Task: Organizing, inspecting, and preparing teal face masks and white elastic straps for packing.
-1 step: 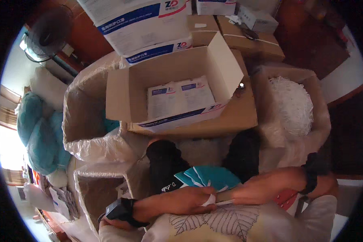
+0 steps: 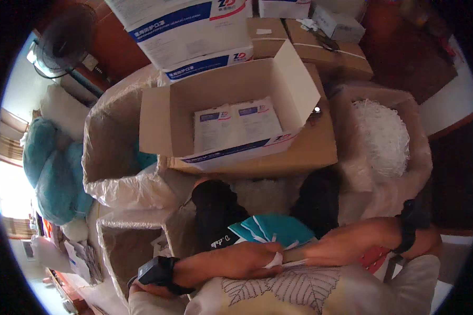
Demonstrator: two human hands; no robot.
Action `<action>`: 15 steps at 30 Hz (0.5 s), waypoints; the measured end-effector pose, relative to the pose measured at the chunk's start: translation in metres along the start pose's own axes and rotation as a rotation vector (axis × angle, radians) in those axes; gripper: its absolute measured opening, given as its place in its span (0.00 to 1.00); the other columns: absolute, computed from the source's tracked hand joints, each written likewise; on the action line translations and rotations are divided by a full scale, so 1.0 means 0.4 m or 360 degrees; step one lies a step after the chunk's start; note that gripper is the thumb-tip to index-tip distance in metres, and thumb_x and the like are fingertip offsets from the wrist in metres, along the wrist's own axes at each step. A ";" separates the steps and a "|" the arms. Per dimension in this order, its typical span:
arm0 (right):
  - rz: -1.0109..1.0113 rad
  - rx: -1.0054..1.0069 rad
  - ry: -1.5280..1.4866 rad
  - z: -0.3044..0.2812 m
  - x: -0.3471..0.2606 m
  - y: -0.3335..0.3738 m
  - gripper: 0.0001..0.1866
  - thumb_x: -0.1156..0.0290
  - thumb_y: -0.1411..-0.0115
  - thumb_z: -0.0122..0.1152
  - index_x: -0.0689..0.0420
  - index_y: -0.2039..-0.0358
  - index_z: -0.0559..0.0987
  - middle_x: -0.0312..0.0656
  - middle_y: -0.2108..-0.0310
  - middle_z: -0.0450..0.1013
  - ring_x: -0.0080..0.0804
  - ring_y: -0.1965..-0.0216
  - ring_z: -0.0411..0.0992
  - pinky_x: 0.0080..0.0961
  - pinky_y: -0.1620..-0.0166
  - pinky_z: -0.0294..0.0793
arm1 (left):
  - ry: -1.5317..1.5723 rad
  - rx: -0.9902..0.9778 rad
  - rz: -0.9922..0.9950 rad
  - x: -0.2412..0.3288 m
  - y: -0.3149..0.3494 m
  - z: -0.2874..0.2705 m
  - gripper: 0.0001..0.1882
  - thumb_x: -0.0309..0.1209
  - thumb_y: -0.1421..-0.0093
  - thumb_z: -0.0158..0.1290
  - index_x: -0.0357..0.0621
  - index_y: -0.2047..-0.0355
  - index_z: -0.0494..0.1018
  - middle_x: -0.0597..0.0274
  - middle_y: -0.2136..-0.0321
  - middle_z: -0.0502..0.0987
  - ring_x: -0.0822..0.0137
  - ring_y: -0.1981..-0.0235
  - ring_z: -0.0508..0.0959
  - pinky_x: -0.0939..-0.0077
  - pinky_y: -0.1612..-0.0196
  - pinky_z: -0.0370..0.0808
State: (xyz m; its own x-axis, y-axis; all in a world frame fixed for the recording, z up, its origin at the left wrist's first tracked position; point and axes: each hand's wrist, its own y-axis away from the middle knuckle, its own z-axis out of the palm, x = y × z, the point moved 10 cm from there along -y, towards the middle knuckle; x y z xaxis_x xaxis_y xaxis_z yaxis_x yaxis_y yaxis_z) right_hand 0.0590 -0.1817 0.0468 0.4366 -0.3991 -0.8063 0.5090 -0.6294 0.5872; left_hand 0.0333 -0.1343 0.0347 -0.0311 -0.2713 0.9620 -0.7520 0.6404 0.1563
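Several teal folded face masks (image 2: pixel 278 228) lie fanned out across my lap, with white straps (image 2: pixel 295 263) at their near side. Close against my body, my left hand (image 2: pixel 249 259) is closed, a white piece (image 2: pixel 275 260) showing at its fingers. Right beside it, my right hand (image 2: pixel 320 253) is closed on the white straps, which stretch between the two hands. My fingertips are partly hidden, so the exact grip does not show.
Before my knees an open carton (image 2: pixel 157 123) holds white packs (image 2: pixel 236 126). To the right, a plastic-lined box (image 2: pixel 418 134) contains white straps in a heap (image 2: pixel 382 137). Lined boxes (image 2: pixel 121 191) stand left, near teal bundles (image 2: pixel 60 184). Printed cartons (image 2: pixel 189 42) are stacked behind; a fan (image 2: pixel 63 39) stands far left.
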 end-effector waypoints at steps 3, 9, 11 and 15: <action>0.0074 -0.0014 -0.0004 0.011 0.018 0.014 0.12 0.64 0.39 0.36 0.58 0.60 0.62 0.57 0.67 0.68 0.53 0.65 0.68 0.41 0.64 0.67 | 0.0014 -0.0011 -0.0151 0.003 -0.003 -0.016 0.13 0.38 0.42 0.44 0.38 0.67 0.65 0.50 0.67 0.67 0.51 0.67 0.72 0.63 0.66 0.70; 0.0320 0.0417 -0.0222 -0.057 0.199 0.143 0.12 0.65 0.39 0.38 0.59 0.66 0.68 0.44 0.72 0.69 0.33 0.70 0.69 0.29 0.67 0.69 | -0.0148 0.0576 0.0104 -0.089 0.118 -0.100 0.13 0.38 0.42 0.45 0.39 0.69 0.66 0.53 0.74 0.68 0.59 0.70 0.72 0.66 0.67 0.70; 0.0377 0.0684 -0.0542 -0.086 0.241 0.156 0.13 0.65 0.39 0.38 0.59 0.69 0.69 0.37 0.74 0.68 0.24 0.73 0.67 0.23 0.69 0.68 | 0.0239 0.0897 0.0081 -0.112 0.135 -0.179 0.12 0.37 0.41 0.42 0.40 0.66 0.66 0.59 0.74 0.69 0.64 0.72 0.71 0.70 0.66 0.69; -0.0070 0.0831 -0.1002 -0.138 0.128 0.025 0.13 0.63 0.39 0.40 0.59 0.69 0.70 0.33 0.75 0.67 0.16 0.75 0.64 0.14 0.72 0.66 | 0.2246 0.1632 0.0129 -0.242 0.127 -0.250 0.12 0.36 0.38 0.40 0.40 0.64 0.66 0.70 0.77 0.68 0.76 0.77 0.67 0.81 0.73 0.67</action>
State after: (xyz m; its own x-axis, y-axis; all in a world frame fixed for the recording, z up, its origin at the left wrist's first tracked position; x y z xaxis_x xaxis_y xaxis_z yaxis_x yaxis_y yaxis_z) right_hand 0.1275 -0.1714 0.0154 -0.1530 -0.5686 -0.8082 0.0372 -0.8206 0.5703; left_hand 0.0639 -0.0035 -0.0280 0.0423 0.8723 0.4872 -0.8710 -0.2067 0.4456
